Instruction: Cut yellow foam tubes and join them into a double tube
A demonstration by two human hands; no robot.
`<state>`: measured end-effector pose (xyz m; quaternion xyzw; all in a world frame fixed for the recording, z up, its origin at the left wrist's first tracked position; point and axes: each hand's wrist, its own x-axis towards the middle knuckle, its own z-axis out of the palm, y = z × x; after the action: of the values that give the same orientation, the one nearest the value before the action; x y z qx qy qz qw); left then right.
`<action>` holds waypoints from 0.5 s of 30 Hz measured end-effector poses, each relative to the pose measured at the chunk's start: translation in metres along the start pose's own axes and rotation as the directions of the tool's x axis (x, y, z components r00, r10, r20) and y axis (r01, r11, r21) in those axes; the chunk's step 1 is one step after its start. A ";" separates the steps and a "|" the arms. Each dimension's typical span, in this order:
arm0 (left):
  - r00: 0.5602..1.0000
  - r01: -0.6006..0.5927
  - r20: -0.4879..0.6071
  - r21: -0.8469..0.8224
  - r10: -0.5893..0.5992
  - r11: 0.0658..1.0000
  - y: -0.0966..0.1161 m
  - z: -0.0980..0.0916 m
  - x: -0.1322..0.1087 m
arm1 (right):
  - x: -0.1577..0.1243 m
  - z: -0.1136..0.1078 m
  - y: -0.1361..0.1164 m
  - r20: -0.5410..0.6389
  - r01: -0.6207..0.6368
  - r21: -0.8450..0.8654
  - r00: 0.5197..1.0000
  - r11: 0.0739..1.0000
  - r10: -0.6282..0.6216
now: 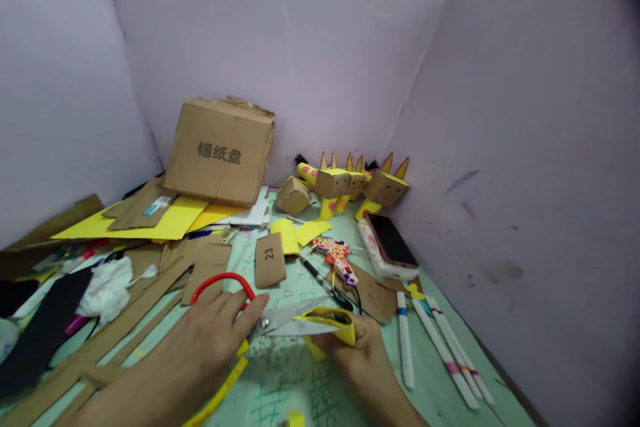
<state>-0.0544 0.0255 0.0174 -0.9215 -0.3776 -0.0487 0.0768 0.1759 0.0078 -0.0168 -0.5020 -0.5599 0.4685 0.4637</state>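
My left hand (223, 323) is closed around the red handles of a pair of scissors (283, 320). The blades are parted and point right, reaching the edge of a yellow paper-covered tube (345, 327). That tube, squeezed flat with a brown inner side, is gripped by my right hand (355, 350). Yellow strips hang below the scissors and the tube. Just beyond my hands lie a piece of cardboard marked 23 (270, 260), a curled yellow paper (285, 237), a black pen (317, 273) and a flower-patterned glue gun (337, 257).
A cardboard box (220, 150) leans at the back left over yellow sheets (170, 223). Several cardboard-and-yellow animal figures (385, 188) stand in the back right corner. A phone (393, 240) rests on a white pack. White markers (445, 353) lie right; cardboard strips (115, 330) lie left.
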 end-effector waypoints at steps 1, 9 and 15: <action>1.000 0.018 -0.009 0.000 -0.018 1.000 0.000 0.002 0.000 | 0.000 0.000 0.000 -0.001 -0.002 0.002 1.000 1.000 0.002; 0.997 0.044 -0.060 0.000 -0.044 0.999 0.004 0.018 -0.002 | 0.002 -0.001 0.002 -0.044 -0.061 0.066 0.997 0.996 0.064; 0.991 0.024 -0.111 -0.391 -0.073 0.920 -0.004 0.004 0.002 | 0.002 0.000 0.006 -0.046 -0.100 0.210 0.993 0.973 0.113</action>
<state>-0.0552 0.0303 0.0146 -0.9039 -0.3779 -0.1812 -0.0857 0.1762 0.0099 -0.0224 -0.4937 -0.4665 0.5337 0.5038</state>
